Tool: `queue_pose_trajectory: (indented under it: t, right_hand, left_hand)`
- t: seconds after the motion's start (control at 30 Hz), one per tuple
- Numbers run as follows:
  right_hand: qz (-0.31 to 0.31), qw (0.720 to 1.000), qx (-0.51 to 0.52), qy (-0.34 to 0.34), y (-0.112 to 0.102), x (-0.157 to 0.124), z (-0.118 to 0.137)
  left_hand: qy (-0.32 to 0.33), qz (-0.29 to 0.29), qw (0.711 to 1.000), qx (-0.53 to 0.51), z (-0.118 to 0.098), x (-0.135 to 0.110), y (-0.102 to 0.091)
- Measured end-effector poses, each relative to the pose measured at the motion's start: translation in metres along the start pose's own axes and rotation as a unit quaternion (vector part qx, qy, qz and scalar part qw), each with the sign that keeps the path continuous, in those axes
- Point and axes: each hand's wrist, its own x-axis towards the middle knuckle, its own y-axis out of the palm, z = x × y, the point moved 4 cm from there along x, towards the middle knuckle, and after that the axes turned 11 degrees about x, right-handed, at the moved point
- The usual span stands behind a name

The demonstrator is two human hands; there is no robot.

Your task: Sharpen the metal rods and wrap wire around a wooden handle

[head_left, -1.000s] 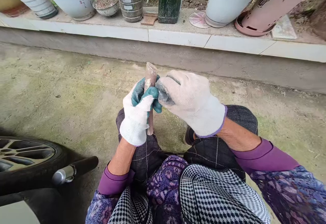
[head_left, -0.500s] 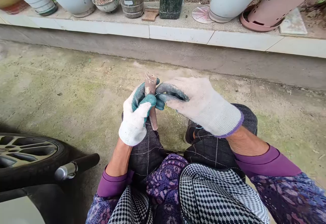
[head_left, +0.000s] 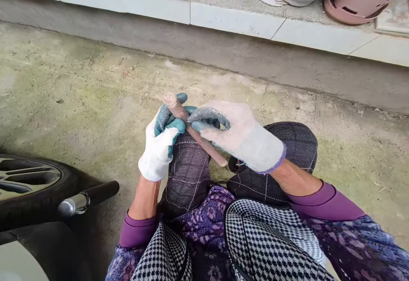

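A short brown wooden stick lies tilted across my knees, its blunt top end up at the left and its lower end down to the right. My left hand, in a white glove with green-coated fingers, is closed around the upper part of the stick. My right hand, in a white glove with grey fingertips, pinches the stick just right of the left hand, fingers curled over it. Both hands hover above my dark checked trousers.
A car tyre and a chrome-tipped black handle sit at the lower left. A raised tiled ledge with plant pots runs across the top. Mossy concrete ground spreads in front of my knees.
The stick has tipped from nearly upright to slanting down to the right. Both hands have dropped lower toward my knees, and the view has tilted down, cutting off the pots.
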Motion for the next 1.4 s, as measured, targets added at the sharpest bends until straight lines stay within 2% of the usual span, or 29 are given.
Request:
queue_pose_trajectory:
  t: [0.13,0.27,0.43,0.7,0.93,1.03,1.2,1.3,1.4]
  right_hand:
    - [-0.009,0.998,-0.05,-0.02,0.018,0.002,-0.002]
    - [-0.019,0.991,-0.131,0.002,0.028,0.0,0.002]
    - [-0.009,0.986,-0.162,-0.03,0.036,-0.006,0.009]
    - [-0.067,0.992,-0.101,0.021,0.034,-0.014,-0.002]
    - [-0.049,0.995,-0.084,0.017,0.036,-0.026,-0.002]
    - [-0.042,0.997,-0.058,-0.001,0.037,-0.025,-0.001]
    - [-0.083,0.996,-0.031,0.023,0.033,-0.021,-0.006]
    - [-0.085,0.995,-0.044,0.021,0.033,-0.021,-0.008]
    - [-0.074,0.996,-0.057,0.014,0.034,-0.021,-0.006]
  left_hand:
    - [-0.024,-0.057,0.998,0.026,0.018,-0.013,-0.013]
    - [-0.04,-0.127,0.989,0.058,0.024,-0.029,-0.018]
    - [-0.041,-0.107,0.992,0.051,0.014,-0.037,-0.013]
    - [-0.015,-0.135,0.987,0.084,0.015,-0.044,-0.008]
    - [0.024,-0.093,0.981,0.169,0.008,-0.058,-0.01]
    - [0.033,-0.105,0.975,0.193,0.004,-0.06,-0.012]
    - [0.058,-0.111,0.965,0.23,-0.003,-0.057,-0.008]
    - [0.071,-0.149,0.962,0.219,-0.006,-0.057,-0.007]
    - [0.103,-0.192,0.945,0.243,-0.012,-0.06,-0.007]
